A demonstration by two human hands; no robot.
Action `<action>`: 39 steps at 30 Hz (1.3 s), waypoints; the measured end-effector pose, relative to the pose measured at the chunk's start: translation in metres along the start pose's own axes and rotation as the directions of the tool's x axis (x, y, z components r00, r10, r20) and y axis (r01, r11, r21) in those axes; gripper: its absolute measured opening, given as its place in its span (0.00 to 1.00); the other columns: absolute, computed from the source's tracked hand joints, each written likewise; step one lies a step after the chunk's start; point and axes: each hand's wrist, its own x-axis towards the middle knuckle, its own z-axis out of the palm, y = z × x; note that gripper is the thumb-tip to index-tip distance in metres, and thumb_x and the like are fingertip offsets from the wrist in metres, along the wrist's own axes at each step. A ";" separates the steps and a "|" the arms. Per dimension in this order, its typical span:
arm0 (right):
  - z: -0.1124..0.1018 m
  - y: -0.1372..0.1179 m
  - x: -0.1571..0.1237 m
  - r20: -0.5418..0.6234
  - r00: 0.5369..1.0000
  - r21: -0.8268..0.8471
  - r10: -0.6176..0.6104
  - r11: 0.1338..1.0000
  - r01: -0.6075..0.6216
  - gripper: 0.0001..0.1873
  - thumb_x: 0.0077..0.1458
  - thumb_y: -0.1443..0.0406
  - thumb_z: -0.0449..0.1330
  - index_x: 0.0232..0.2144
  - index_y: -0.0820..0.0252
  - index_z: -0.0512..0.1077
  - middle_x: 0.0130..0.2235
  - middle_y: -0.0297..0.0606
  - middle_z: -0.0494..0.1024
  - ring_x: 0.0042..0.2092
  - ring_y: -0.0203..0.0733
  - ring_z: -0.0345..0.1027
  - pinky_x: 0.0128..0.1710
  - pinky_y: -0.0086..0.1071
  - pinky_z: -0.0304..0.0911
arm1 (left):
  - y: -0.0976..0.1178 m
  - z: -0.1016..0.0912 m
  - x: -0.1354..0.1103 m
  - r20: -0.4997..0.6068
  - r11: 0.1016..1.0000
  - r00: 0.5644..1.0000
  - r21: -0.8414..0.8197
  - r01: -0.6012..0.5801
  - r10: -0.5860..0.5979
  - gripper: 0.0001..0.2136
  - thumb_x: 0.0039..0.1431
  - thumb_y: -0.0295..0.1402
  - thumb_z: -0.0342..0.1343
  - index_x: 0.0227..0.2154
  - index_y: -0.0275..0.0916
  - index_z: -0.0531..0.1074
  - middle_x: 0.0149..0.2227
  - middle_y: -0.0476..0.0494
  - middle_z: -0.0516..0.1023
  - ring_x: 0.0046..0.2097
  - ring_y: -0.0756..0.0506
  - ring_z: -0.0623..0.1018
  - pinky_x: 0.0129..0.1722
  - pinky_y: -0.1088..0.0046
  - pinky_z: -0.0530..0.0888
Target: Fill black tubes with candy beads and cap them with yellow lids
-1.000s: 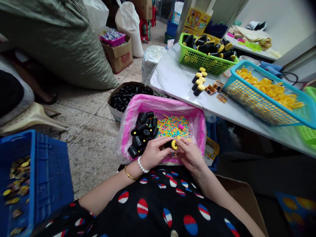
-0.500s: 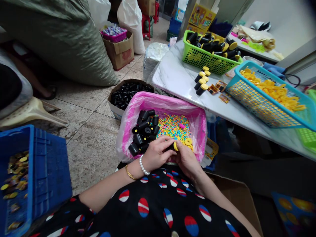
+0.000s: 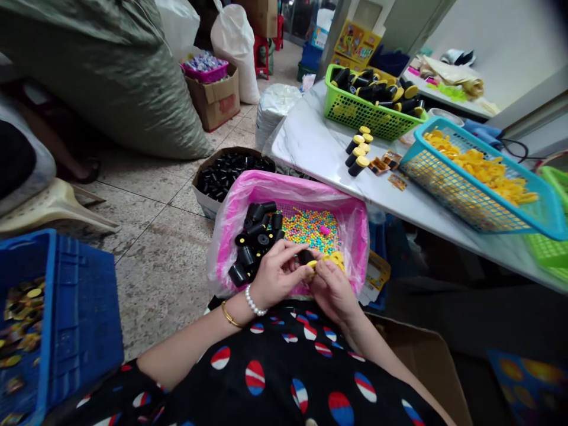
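Observation:
My left hand (image 3: 276, 275) is closed round a short black tube (image 3: 305, 257) at the near edge of a pink lined basket (image 3: 248, 195). My right hand (image 3: 331, 287) pinches a yellow cap (image 3: 312, 264) against the tube's end. Both hands meet over the basket's near rim. Inside the basket lie a heap of black tubes (image 3: 255, 239) on the left, small coloured candy beads (image 3: 310, 228) in the middle and a few yellow caps (image 3: 336, 258) beside my right hand.
A white table (image 3: 319, 157) on the right carries a green basket of capped tubes (image 3: 370, 97), several capped tubes standing loose (image 3: 359, 151) and a blue basket of yellow caps (image 3: 481, 171). A box of black tubes (image 3: 231, 171) sits on the floor. A blue crate (image 3: 53, 319) stands at left.
The hands have stayed together at the basket's near rim. The yellow cap has turned from facing me to lying edge-on against the tube. The camera has shifted slightly.

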 end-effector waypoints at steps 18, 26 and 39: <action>-0.011 -0.010 -0.007 0.096 0.958 0.117 0.269 0.953 -0.279 0.25 0.50 0.43 0.57 0.35 0.56 0.75 0.37 0.40 0.78 0.39 0.45 0.71 0.37 0.37 0.68 | 0.001 0.000 0.001 0.079 0.964 0.969 0.110 -0.240 0.232 0.18 0.60 0.44 0.54 0.47 0.38 0.72 0.46 0.36 0.77 0.57 0.37 0.69 0.57 0.52 0.64; -0.022 -0.010 -0.002 0.266 0.920 -0.054 0.289 0.957 -0.285 0.26 0.40 0.47 0.68 0.36 0.59 0.76 0.33 0.38 0.75 0.34 0.41 0.68 0.33 0.32 0.64 | 0.004 -0.003 0.001 0.255 0.950 0.919 0.004 -0.312 0.301 0.18 0.60 0.43 0.55 0.49 0.39 0.71 0.43 0.38 0.79 0.48 0.40 0.75 0.53 0.58 0.66; -0.005 -0.019 0.003 0.219 0.912 -0.213 0.347 0.929 -0.302 0.16 0.51 0.54 0.65 0.38 0.58 0.75 0.24 0.29 0.70 0.22 0.29 0.62 0.23 0.23 0.58 | 0.010 -0.002 0.001 0.222 0.971 0.954 0.090 -0.224 0.199 0.19 0.64 0.38 0.49 0.57 0.42 0.65 0.45 0.38 0.76 0.47 0.40 0.74 0.52 0.57 0.67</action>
